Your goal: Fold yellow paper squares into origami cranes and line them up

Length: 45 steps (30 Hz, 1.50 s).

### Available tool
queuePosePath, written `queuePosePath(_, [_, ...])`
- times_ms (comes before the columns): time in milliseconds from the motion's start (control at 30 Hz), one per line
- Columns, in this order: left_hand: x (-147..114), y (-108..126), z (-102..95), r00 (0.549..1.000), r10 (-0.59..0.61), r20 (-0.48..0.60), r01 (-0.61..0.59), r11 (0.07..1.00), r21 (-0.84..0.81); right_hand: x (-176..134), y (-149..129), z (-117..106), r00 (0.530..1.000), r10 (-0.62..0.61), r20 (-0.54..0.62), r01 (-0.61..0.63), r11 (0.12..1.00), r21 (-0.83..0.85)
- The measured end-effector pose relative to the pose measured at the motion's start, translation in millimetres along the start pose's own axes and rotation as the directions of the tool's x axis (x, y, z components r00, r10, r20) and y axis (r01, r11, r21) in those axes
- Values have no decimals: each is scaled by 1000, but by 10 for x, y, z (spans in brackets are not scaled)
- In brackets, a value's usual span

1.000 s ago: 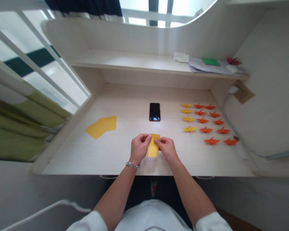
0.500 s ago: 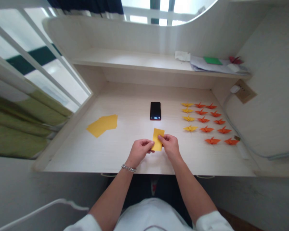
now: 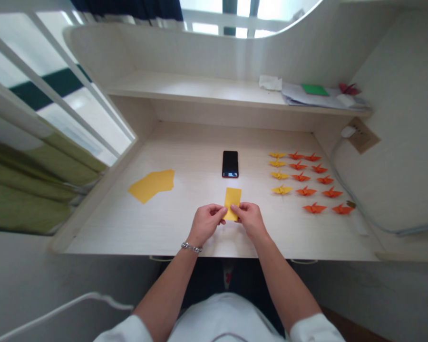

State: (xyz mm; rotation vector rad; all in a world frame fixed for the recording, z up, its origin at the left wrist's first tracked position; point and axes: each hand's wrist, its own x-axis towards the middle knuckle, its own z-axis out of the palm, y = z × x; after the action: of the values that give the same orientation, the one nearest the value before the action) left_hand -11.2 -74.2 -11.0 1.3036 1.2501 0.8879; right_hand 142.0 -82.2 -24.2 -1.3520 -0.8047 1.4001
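Note:
A folded piece of yellow origami paper [image 3: 233, 197], a narrow upright rectangle, is held just above the desk's front middle. My left hand [image 3: 207, 221] pinches its lower left edge between thumb and fingers. From the other side my right hand [image 3: 250, 219] grips it, the thumb lying across its lower face. The fingers behind the paper are partly hidden. Beyond the paper lies a black phone [image 3: 230, 164]. To the left rest several overlapping yellow paper sheets [image 3: 152, 184].
On the right of the desk [image 3: 185, 142] stand rows of folded paper cranes, several yellow [image 3: 281, 190] and several orange [image 3: 306, 191]. A cable [image 3: 374, 225] runs down the right wall from a socket [image 3: 364, 135]. A shelf [image 3: 199, 90] at the back bears papers [image 3: 292, 95].
Both hands have shifted slightly with the yellow paper, which moved a little left and away from me. My right thumb has slid lower and further left across it.

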Motion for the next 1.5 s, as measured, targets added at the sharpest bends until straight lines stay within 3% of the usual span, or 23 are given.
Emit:
queuePosePath(633, [-14, 26, 17, 996, -86, 6, 86, 992, -91, 67, -2, -11, 997, -70, 19, 71, 992, -105])
queuePosePath(833, [-13, 35, 42, 994, -52, -101, 44, 996, -80, 47, 25, 9, 1000, 21, 16, -20, 998, -55])
queuePosePath(1000, [-14, 22, 82, 987, -64, -144, 47, 992, -117, 45, 58, 7, 999, -46, -21, 44, 994, -98])
queuePosePath(1133, [-2, -26, 74, 986, -92, -139, 69, 984, -164, 28, 39, -16, 1000, -18, 24, 20, 995, -93])
queuePosePath(1333, [40, -46, 92, 995, -95, -19, 77, 895, -439, -19, 16, -49, 985, 32, 168, 6, 976, -219])
queuePosePath(1500, [104, -43, 110, 980, -154, -128, 73, 870, -488, -66, -46, -78, 951, 95, 293, 2, 949, -314])
